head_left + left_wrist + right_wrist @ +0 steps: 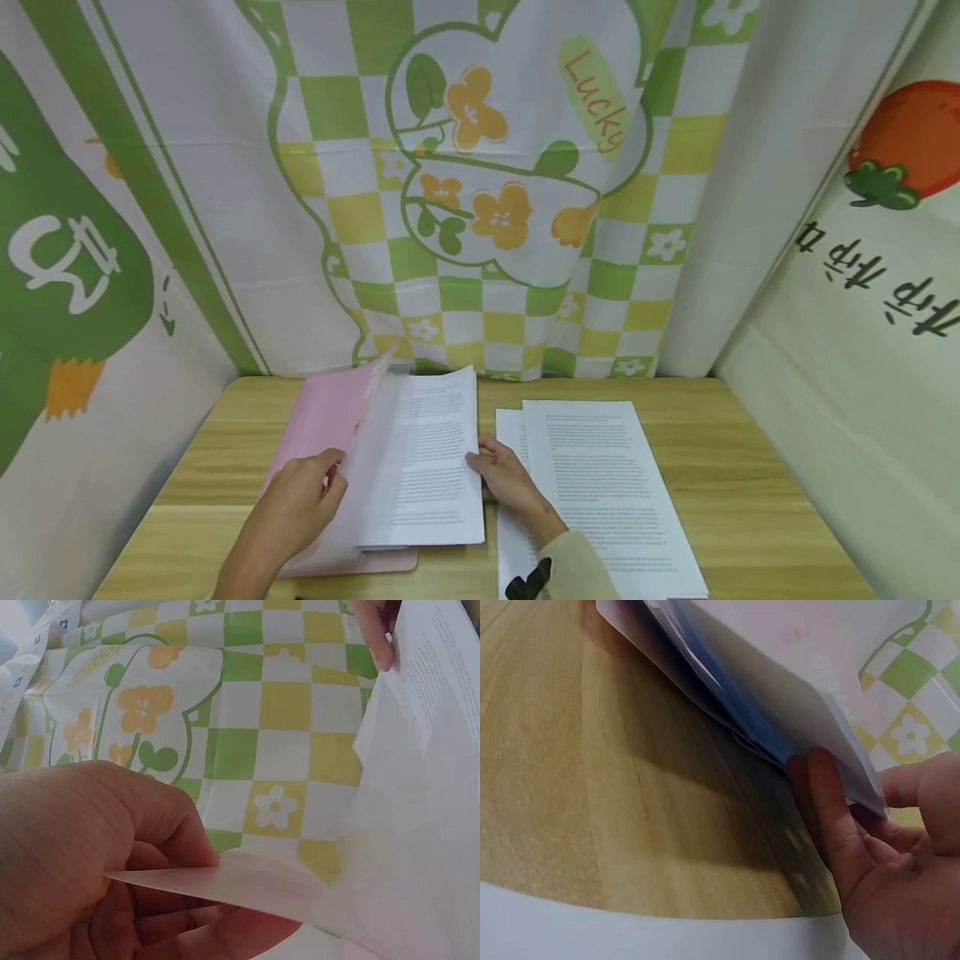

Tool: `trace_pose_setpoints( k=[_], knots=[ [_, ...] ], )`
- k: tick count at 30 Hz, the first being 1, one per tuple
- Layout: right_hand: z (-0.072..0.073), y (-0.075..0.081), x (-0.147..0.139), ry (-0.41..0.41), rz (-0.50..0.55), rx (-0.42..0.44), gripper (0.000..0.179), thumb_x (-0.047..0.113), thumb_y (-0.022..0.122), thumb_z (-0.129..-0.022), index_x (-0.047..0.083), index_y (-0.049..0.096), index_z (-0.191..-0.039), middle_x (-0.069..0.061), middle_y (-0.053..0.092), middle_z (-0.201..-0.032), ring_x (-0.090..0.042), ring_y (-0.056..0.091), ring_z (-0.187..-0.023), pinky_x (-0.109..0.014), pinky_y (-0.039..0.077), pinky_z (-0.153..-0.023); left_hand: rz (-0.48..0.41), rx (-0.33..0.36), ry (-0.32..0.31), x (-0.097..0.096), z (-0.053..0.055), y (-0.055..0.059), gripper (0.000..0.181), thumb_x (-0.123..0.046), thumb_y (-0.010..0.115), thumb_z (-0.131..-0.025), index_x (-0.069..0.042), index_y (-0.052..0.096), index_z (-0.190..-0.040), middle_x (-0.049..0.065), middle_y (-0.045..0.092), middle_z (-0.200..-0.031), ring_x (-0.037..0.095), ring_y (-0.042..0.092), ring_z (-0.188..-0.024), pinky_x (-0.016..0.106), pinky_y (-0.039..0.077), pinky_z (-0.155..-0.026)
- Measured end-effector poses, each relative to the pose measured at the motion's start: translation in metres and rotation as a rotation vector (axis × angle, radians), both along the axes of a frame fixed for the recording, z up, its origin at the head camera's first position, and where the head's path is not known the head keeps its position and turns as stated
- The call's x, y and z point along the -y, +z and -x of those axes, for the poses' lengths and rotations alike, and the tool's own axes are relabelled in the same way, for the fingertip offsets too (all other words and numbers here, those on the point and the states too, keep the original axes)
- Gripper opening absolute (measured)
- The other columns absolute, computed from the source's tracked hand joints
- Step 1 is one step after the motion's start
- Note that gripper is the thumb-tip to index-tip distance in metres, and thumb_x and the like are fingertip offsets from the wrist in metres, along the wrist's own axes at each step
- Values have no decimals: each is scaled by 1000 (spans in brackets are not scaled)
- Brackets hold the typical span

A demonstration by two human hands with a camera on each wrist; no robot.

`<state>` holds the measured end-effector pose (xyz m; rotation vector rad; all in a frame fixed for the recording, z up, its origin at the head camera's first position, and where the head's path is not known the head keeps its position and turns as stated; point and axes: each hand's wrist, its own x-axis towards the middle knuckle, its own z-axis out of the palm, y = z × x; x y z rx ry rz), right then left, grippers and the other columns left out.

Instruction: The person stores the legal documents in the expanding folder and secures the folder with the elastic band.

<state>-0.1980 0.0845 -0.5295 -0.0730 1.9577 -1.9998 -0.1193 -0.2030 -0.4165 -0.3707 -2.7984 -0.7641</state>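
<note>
A pink folder lies opened at the left of the table, with a translucent sheet standing up from it. My left hand pinches the edge of a thin pinkish sheet of the folder between thumb and fingers. Printed papers lie at the folder's right side. Their right edge is in the grip of my right hand, thumb on top and fingers beneath. In the right wrist view, the paper stack is tilted up off the table, with blue layers under it.
To the right, another pile of printed sheets lies on the wooden table, partly under my right forearm. A checkered curtain hangs along the table's back edge, and printed cloth stands at both sides.
</note>
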Motion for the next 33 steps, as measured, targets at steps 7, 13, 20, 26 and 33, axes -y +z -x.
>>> trace_pose_setpoints(
  k=[7,13,20,26,33],
  knots=[
    [5,2,-2,-24,-119,-19,26,13,53,-102,-4,65,-117,-9,69,-84,-18,67,-68,-34,57,-56,6,-5,2,0,0,0,16,5,59,-88,2,70,-100,-8,45,-64,8,44,-60,30,42,-58],
    [7,7,-6,66,-258,-103,28,6,56,-98,-5,68,-121,-9,71,-84,-19,66,-65,-39,59,-58,10,-12,1,0,0,-1,15,5,60,-88,1,70,-99,-9,45,-63,8,44,-60,30,43,-58],
    [11,5,1,116,-165,-71,32,2,58,-98,-9,62,-128,-13,73,-93,-20,68,-67,-38,60,-59,10,5,11,-2,-2,0,16,5,60,-88,2,70,-100,-7,46,-64,9,46,-61,31,44,-59],
    [13,3,9,127,-113,-47,31,1,59,-99,-11,60,-128,-16,73,-92,-19,68,-67,-36,59,-59,12,-4,6,-2,-3,1,16,5,60,-88,1,70,-99,-8,46,-64,9,46,-61,31,44,-59],
    [14,1,19,138,-75,-53,29,0,59,-100,-13,61,-126,-17,73,-87,-17,68,-65,-36,60,-59,16,30,8,-3,-3,3,16,4,60,-89,1,70,-101,-7,46,-65,9,46,-60,30,44,-59]
  ],
)
